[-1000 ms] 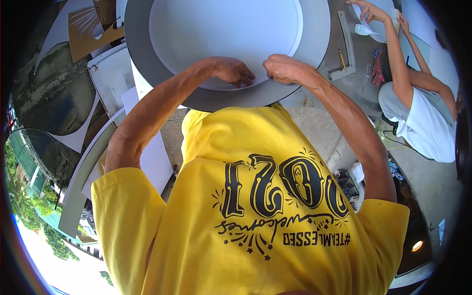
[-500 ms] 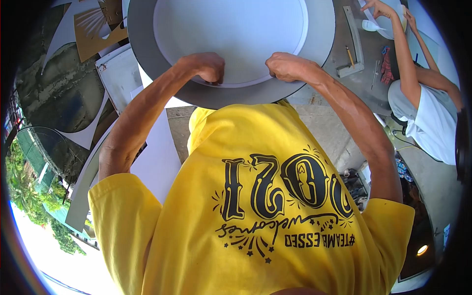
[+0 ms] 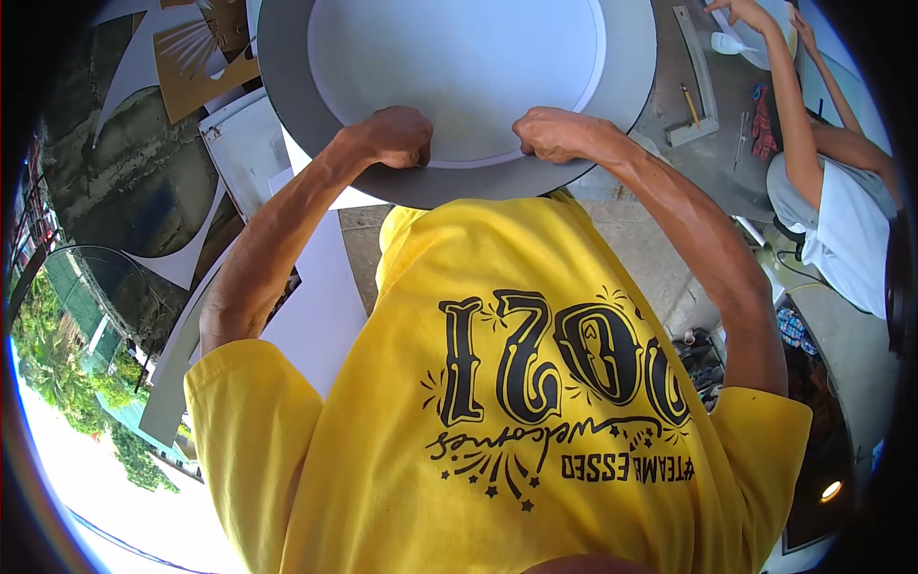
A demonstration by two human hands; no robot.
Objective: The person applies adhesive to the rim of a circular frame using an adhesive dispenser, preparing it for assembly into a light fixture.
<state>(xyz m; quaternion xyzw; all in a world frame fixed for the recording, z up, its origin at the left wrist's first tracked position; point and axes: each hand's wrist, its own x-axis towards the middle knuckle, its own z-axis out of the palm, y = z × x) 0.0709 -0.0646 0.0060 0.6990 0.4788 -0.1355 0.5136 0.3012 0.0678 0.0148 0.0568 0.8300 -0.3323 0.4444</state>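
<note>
A large round piece with a wide grey rim (image 3: 292,81) and a pale recessed middle (image 3: 459,67) lies in front of me. A thin white band (image 3: 469,164) edges the recess. My left hand (image 3: 397,137) is closed at the near left part of this band, knuckles up. At the near right part, my right hand (image 3: 557,134) is closed too, its fingertips on the band. Both forearms reach over the near grey rim. The undersides of my fingers are hidden, so exactly how they pinch the band is hard to see.
A metal square (image 3: 696,81) and a pencil (image 3: 689,102) lie on the grey table at right. Beyond them are a red glove (image 3: 763,124) and a co-worker in a white shirt (image 3: 846,244), arms raised around a white piece. Cut sheets (image 3: 196,57) stand at left.
The view has shifted slightly, so the round piece and surroundings sit farther right. Both my hands have slid a little left relative to the round piece, staying closed at its band.
</note>
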